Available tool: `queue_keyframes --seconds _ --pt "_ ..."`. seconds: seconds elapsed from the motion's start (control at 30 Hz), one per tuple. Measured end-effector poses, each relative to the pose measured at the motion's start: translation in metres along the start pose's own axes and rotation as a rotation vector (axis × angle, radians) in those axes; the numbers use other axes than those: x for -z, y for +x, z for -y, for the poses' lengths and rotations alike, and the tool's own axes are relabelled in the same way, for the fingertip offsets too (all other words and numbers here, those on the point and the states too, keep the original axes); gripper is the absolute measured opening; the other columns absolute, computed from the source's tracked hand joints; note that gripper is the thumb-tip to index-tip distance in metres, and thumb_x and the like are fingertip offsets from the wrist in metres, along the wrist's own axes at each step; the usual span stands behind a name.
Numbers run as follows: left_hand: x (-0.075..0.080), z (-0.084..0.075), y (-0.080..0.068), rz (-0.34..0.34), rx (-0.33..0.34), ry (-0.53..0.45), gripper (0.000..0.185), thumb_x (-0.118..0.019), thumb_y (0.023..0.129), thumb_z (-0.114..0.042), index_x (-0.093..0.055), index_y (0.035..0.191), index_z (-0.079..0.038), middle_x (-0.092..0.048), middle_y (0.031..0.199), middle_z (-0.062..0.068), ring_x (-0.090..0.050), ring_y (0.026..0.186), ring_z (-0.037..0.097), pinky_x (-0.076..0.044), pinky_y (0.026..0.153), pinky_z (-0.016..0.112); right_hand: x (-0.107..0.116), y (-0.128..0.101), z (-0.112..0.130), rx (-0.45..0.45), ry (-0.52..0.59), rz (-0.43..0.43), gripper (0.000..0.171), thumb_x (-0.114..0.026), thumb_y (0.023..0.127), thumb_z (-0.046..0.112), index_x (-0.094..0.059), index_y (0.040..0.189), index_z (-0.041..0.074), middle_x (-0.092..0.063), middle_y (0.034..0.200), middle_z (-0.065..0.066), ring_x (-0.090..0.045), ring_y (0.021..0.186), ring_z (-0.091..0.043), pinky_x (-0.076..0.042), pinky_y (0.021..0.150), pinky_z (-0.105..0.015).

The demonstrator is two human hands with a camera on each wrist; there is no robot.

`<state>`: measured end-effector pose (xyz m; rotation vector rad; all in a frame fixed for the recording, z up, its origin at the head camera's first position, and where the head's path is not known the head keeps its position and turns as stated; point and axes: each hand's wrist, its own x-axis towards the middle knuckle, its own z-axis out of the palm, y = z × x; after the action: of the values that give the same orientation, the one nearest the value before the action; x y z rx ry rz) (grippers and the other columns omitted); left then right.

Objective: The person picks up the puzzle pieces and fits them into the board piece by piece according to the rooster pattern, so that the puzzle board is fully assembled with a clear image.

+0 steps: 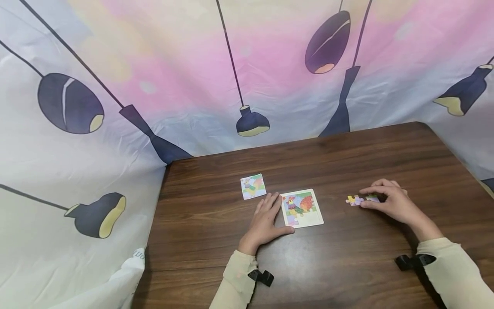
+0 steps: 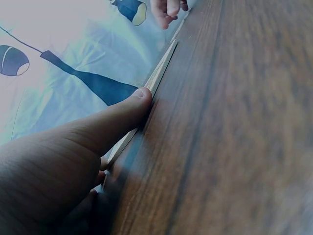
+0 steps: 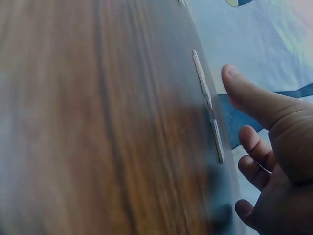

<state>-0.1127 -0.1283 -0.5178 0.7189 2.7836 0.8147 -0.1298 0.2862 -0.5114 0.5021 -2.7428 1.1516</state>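
Observation:
My left hand lies at the left side of a square jigsaw puzzle board with a partly filled rooster picture. Its fingers are extended by the upper left corner, and the thumb touches the lower left edge. In the left wrist view the thumb rests against the board's thin edge. My right hand hovers by loose puzzle pieces, yellow and purple, with a greenish one partly behind the fingers. In the right wrist view, thumb and fingers are apart, with nothing between them.
A small square picture card of a rooster lies left of the board, beyond my left hand. Everything rests on a brown wooden table. A printed cloth with painted lamps hangs along the table's far and left edges.

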Motion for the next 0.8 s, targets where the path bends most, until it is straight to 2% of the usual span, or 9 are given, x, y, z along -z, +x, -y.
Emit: queue_keyframes --seconds 0.27,0.5,0.8 --pt "0.0014 0.0010 -0.0001 -0.006 -0.005 -0.003 0.105 -0.081 0.089 -0.055 -0.030 0.167 -0.006 -0.025 0.174 0.011 -0.012 0.163 0.030 -0.014 0.131 0.051 -0.0031 0.0037 -0.0010 0.022 -0.100 0.033 0.039 -0.096 0.077 0.020 -0.083 0.111 0.008 -0.061 0.103 -0.006 -0.047 0.098 -0.029 -0.022 0.077 -0.051" --pt "0.0011 0.0001 0.0001 0.013 0.011 -0.003 0.107 -0.080 0.089 -0.057 -0.027 0.168 -0.007 -0.022 0.175 0.009 -0.008 0.163 0.027 -0.010 0.132 0.048 -0.0061 0.0032 0.0023 0.035 -0.127 0.045 0.034 -0.094 0.078 0.019 -0.084 0.109 0.010 -0.059 0.100 -0.001 -0.045 0.097 -0.026 -0.020 0.075 -0.049" --pt "0.0009 -0.0006 0.0002 0.010 0.007 0.004 0.106 -0.080 0.090 -0.056 -0.027 0.168 -0.007 -0.022 0.175 0.009 -0.009 0.163 0.027 -0.010 0.131 0.049 -0.0089 0.0008 0.0063 0.038 -0.125 0.009 0.031 -0.094 0.079 0.016 -0.083 0.107 0.011 -0.060 0.100 -0.002 -0.046 0.099 -0.028 -0.020 0.076 -0.051"
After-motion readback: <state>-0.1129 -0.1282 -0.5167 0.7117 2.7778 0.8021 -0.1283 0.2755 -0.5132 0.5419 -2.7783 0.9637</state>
